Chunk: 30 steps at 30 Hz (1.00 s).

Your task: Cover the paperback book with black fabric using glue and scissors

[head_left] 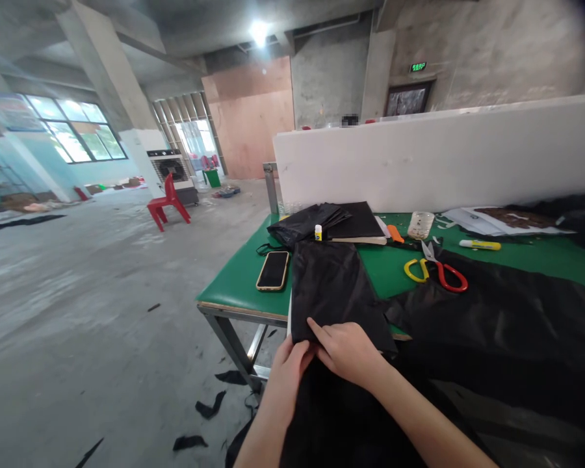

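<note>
A black sheet of thin material (329, 279) lies over a flat piece at the front edge of the green table (244, 270), a white edge showing along its left side. My left hand (290, 364) pinches the sheet's near left corner, thumb on top. My right hand (348, 351) rests on the sheet beside it, index finger stretched out and pressing near the corner; its other fingers are bent and partly hidden. More black material (502, 312) spreads to the right, with scissors (439, 266) with one yellow and one red handle on it.
A phone (273, 270) lies left of the sheet. Behind are a glue stick (318, 233), folded black material (305, 224), a clear cup (420, 225) and a yellow tube (480, 245). A white panel (419, 162) borders the table's back. A red chair (169, 201) stands on the floor.
</note>
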Available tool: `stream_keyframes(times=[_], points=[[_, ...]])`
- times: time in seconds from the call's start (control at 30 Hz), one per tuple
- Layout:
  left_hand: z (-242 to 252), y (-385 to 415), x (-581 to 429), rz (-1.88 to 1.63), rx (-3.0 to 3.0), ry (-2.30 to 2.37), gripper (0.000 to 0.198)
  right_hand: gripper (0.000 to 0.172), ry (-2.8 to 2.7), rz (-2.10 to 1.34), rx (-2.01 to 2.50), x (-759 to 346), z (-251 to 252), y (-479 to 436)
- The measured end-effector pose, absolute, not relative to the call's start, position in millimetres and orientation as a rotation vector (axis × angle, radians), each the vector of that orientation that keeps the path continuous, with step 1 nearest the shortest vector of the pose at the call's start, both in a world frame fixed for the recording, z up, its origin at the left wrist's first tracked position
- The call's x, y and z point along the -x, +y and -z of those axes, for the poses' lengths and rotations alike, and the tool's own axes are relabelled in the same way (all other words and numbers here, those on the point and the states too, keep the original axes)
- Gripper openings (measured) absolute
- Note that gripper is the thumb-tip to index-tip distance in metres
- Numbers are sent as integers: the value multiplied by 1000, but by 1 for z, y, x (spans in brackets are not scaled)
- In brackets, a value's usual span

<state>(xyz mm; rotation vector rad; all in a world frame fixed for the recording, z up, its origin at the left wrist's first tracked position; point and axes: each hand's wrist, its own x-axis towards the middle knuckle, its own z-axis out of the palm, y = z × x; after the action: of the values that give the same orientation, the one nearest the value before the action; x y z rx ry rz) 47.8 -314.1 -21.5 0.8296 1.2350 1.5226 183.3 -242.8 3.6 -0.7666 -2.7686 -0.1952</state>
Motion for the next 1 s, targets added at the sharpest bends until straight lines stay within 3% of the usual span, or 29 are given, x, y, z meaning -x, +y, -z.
stream_keyframes(times=[0.13, 0.23, 0.33, 0.4, 0.47, 0.6, 0.8, 1.0], points=[[-6, -320, 12, -891, -1267, 1580, 42, 53, -2820, 71, 754, -181, -20, -243], [-15, -308, 55, -785, -1452, 2101, 48, 53, -2774, -144, 795, -173, -31, -232], [-4, -274, 76, -984, -1713, 2432, 42, 42, -2513, -800, 854, -152, -35, -205], [10, -244, 81, -1065, -1972, 2396, 57, 33, -2130, -1421, 901, -132, -33, -182], [24, -215, 80, -1026, -2008, 2390, 77, 22, -1873, -1688, 942, -111, -29, -159], [35, -178, 77, -1056, -1894, 2411, 88, 11, -1527, -1849, 957, -78, -18, -124], [27, -171, 78, -1474, -1361, 2149, 87, 27, -1081, -1945, 978, -44, -12, -94], [28, -175, 72, -1675, -1285, 1934, 81, 23, -752, -1893, 983, -6, -11, -83]])
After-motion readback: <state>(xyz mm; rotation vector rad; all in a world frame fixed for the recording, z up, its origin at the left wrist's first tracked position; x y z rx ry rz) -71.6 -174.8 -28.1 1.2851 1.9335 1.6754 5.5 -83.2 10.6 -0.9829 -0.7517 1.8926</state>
